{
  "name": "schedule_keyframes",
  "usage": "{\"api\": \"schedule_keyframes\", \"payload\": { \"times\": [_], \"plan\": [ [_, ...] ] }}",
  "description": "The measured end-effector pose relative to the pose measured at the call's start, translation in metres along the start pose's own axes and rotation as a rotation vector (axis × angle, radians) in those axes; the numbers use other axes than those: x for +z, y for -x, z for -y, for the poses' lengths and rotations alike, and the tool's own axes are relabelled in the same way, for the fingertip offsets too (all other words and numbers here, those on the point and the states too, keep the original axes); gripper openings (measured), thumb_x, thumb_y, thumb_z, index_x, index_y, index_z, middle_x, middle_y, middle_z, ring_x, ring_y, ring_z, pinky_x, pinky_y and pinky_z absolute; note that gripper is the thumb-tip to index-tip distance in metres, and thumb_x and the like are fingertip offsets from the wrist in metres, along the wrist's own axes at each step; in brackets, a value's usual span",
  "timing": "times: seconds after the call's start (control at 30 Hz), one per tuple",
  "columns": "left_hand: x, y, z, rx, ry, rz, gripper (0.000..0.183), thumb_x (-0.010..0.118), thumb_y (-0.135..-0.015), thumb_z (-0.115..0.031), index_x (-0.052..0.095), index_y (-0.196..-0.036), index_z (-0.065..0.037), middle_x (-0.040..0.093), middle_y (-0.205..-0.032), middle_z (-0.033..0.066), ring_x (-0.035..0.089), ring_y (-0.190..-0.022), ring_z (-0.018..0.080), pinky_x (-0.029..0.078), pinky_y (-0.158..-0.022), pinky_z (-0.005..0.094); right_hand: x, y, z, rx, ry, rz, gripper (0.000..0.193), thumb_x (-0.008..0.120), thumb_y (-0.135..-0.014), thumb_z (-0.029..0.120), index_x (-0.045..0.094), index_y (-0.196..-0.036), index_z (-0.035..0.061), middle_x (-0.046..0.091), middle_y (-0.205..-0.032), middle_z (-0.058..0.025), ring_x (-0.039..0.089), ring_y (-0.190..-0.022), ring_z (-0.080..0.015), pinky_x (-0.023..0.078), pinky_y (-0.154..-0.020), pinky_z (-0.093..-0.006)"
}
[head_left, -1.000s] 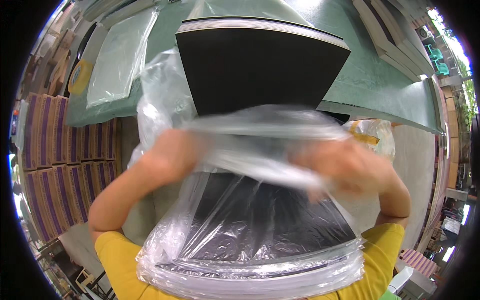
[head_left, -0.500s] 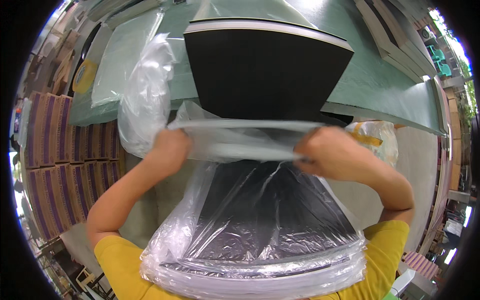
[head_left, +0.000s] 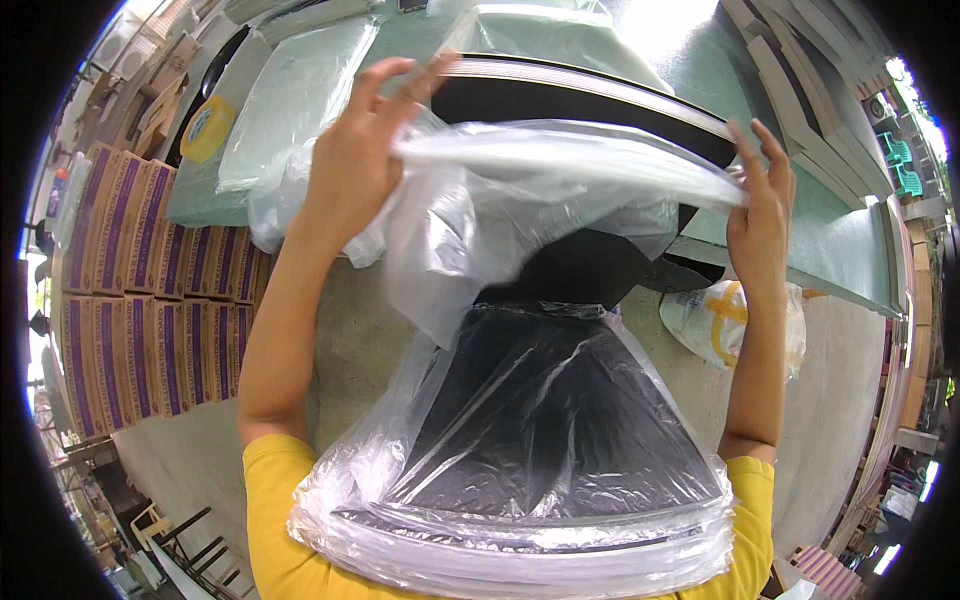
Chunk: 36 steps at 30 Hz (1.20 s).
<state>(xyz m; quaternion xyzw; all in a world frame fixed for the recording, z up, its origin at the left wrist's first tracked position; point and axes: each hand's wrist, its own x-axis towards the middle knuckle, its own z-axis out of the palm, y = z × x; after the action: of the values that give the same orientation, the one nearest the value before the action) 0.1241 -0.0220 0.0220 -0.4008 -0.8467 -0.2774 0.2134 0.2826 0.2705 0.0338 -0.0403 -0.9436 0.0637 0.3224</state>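
Both hands up at clear plastic bag (head_left: 560,165); left hand (head_left: 355,160) at 11 o'clock, right hand (head_left: 762,205) at 2. Fingers spread, thumb sides against bag's edge; cannot tell whether thumbs pinch. Bag taut between hands, across face of black stack (head_left: 590,100), 1 o'clock, on green table (head_left: 845,245). Plastic-covered black stack (head_left: 560,420) at 5, near body. Yellow tape roll (head_left: 208,130), 10 o'clock.

Your L arm (head_left: 285,315) & R arm (head_left: 755,355) reach fwd, well apart. Your L hand (head_left: 350,165) sits a bit higher in view vs. your R hand (head_left: 762,210); fingers (head_left: 369,92) on both parted, pointing fwd.
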Motion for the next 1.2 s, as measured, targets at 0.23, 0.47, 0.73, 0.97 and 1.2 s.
{"api": "schedule_keyframes", "payload": {
  "times": [0.23,0.47,0.73,0.97,1.2],
  "plan": [
    [-0.012,0.017,-0.021,0.055,-0.006,0.007,0.063,0.050,-0.059,0.015,0.055,-0.113,-0.018,0.050,-0.107,0.0053,0.054,-0.079,0.0197,0.048,-0.064,0.0287,-0.032,0.026,0.003,0.062,-0.210,-0.046,0.059,0.038,-0.054,-0.017,0.062,-0.102,0.0068,0.053,-0.091,-0.0084,0.051,-0.085,-0.0183,0.041,-0.072,-0.0251],
    [-0.049,0.021,0.000,-0.206,1.400,0.506,0.046,0.067,-0.059,0.001,0.054,-0.103,0.008,0.061,-0.066,0.0073,0.058,-0.059,0.0117,0.049,-0.055,0.0234,-0.051,0.064,-0.050,0.385,-1.375,0.492,0.029,0.058,-0.060,-0.001,0.059,-0.089,-0.0054,0.057,-0.077,-0.0082,0.055,-0.070,-0.0121,0.043,-0.061,-0.0211],
    [0.092,0.177,0.060,-0.862,1.454,0.925,0.043,0.060,-0.071,-0.030,0.054,-0.100,0.001,0.055,-0.096,0.0078,0.052,-0.089,0.0169,0.039,-0.077,0.0273,0.150,0.218,-0.072,0.350,-0.683,0.949,0.018,0.050,-0.067,0.012,0.059,-0.073,-0.0013,0.060,-0.077,-0.0139,0.060,-0.071,-0.0243,0.047,-0.063,-0.0305],
    [0.125,0.174,0.043,-0.671,0.379,1.012,0.030,0.062,-0.074,-0.025,0.056,-0.087,0.002,0.058,-0.083,0.0106,0.056,-0.077,0.0195,0.043,-0.064,0.0326,0.157,0.218,-0.037,0.711,-0.231,0.668,0.025,0.048,-0.066,0.008,0.059,-0.087,0.0002,0.060,-0.080,-0.0214,0.060,-0.079,-0.0316,0.046,-0.068,-0.0363],
    [-0.040,0.078,-0.012,-0.070,1.181,0.676,0.019,0.065,-0.070,-0.007,0.059,-0.088,-0.003,0.059,-0.075,0.0056,0.056,-0.060,0.0128,0.045,-0.054,0.0239,-0.029,0.089,0.000,-0.024,-1.895,0.941,0.034,0.048,-0.085,0.022,0.052,-0.104,-0.0058,0.056,-0.098,-0.0190,0.053,-0.094,-0.0274,0.040,-0.082,-0.0364]
  ]
}}
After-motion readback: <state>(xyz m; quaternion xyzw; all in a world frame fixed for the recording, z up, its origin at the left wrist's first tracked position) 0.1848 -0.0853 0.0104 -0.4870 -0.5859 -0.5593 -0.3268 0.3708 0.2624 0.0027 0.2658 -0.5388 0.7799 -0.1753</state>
